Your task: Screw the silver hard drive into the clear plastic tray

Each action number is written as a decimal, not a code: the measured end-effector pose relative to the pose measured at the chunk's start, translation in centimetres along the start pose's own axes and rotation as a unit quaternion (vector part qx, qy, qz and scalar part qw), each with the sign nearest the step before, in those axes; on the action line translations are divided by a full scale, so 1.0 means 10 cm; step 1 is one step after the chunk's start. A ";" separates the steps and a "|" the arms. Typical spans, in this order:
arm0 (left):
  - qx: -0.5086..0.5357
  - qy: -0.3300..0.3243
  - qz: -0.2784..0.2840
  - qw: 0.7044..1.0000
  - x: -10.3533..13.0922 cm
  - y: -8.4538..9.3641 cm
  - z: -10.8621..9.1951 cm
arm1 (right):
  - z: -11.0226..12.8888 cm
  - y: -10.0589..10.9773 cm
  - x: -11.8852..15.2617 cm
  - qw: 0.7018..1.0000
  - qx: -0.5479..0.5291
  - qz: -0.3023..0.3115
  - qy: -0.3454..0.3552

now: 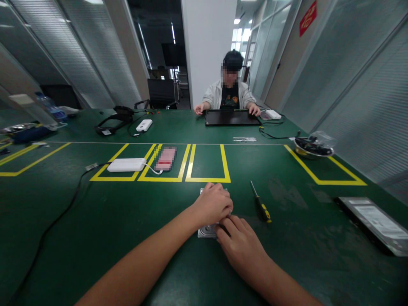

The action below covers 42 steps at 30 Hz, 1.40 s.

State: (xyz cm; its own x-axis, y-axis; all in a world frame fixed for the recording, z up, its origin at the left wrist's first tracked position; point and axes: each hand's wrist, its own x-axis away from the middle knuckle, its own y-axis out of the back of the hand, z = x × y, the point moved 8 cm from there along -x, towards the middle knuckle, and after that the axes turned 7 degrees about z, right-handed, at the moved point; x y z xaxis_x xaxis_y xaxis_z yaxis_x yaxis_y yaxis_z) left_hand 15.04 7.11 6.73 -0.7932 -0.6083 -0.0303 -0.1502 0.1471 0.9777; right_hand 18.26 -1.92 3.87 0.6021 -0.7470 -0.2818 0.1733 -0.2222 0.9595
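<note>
- Our left hand and right hand hid most of the silver hard drive on the green table.
- Both sets of fingers curled inward; we couldn't tell whether they pinched anything.

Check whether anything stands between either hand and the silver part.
Nothing visible does: the left hand covers much of the silver part, the right hand is at its near right side. The screwdriver lies apart, farther right.

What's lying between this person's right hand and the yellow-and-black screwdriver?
In the head view, the stretch between the right hand and the screwdriver is just bare green tabletop.
</note>
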 end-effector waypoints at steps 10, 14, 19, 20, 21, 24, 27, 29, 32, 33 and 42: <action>-0.016 -0.011 0.003 1.000 -0.01 0.00 -0.02 | -0.01 0.02 0.00 1.000 0.000 -0.009 0.002; -0.013 -0.003 0.013 1.000 -0.04 -0.01 0.00 | -0.02 0.00 0.00 1.000 -0.002 0.000 0.000; -0.011 0.004 0.023 1.000 -0.08 0.00 -0.01 | -0.01 0.01 0.00 1.000 -0.003 -0.003 0.000; -0.011 0.006 0.026 1.000 -0.08 0.00 -0.01 | -0.01 0.02 0.00 1.000 -0.003 -0.005 0.000; -0.011 0.008 0.030 0.999 -0.09 0.01 0.00 | -0.01 0.02 0.00 1.000 -0.002 -0.005 0.000; -0.012 0.014 0.041 0.999 -0.11 0.02 0.00 | 0.00 0.03 0.00 1.000 -0.003 0.002 0.001; -0.013 0.016 0.051 0.998 -0.12 0.03 0.00 | -0.02 0.04 0.00 1.000 -0.003 0.004 -0.002; -0.016 0.017 0.057 0.998 -0.12 0.04 -0.01 | -0.02 0.03 0.00 1.000 -0.004 0.008 -0.003; -0.018 0.023 0.064 0.998 -0.13 0.04 -0.02 | -0.02 0.02 0.00 1.000 -0.006 0.016 -0.004; -0.018 0.026 0.066 0.997 -0.14 0.03 -0.02 | -0.02 0.01 0.00 1.000 -0.007 0.017 -0.005; -0.003 0.065 0.077 0.995 -0.17 0.04 0.02 | -0.03 0.00 0.01 1.000 -0.015 0.019 -0.008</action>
State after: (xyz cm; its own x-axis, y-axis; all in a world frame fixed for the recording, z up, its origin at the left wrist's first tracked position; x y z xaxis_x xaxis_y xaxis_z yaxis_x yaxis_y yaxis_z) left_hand 16.24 8.37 7.09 -0.7228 -0.6754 0.1464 -0.0296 0.2419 0.9698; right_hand 18.56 -1.79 3.86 0.5960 -0.7649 -0.2443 0.1734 -0.1745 0.9693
